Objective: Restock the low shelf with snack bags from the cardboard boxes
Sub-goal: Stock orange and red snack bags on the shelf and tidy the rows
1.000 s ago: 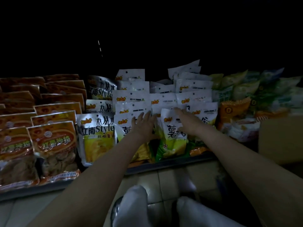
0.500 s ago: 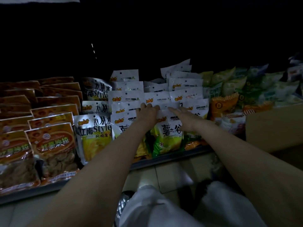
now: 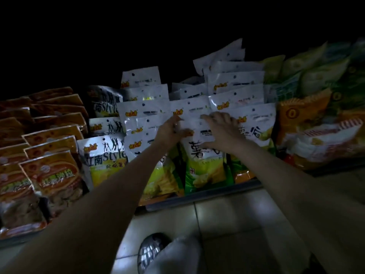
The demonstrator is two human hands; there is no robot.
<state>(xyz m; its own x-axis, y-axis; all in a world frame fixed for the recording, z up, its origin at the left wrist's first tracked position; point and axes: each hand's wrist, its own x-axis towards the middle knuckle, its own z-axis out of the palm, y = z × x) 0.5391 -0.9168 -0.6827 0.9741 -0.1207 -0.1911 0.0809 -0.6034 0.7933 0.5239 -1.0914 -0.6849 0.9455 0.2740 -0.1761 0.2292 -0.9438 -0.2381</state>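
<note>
Both hands (image 3: 197, 131) pinch a white-green snack bag (image 3: 203, 155) (front row) on the low shelf (image 3: 197, 196) above dim tiled floor (image 3: 227, 224).

Dim light. My left hand (image 3: 171, 129) and right hand (image 3: 221, 128) both grip the top of a white-and-green snack bag (image 3: 203, 155), apparently pinching it, upright in the front row on the low shelf (image 3: 197, 200).

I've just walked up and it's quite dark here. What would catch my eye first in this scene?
Two bare hands meet at the middle of the low shelf: the left hand and right hand both hold the top of the front white-and-green snack bag. White bags like it stand in rows behind, with red-orange packs at the left and an orange bag at the right.
</note>
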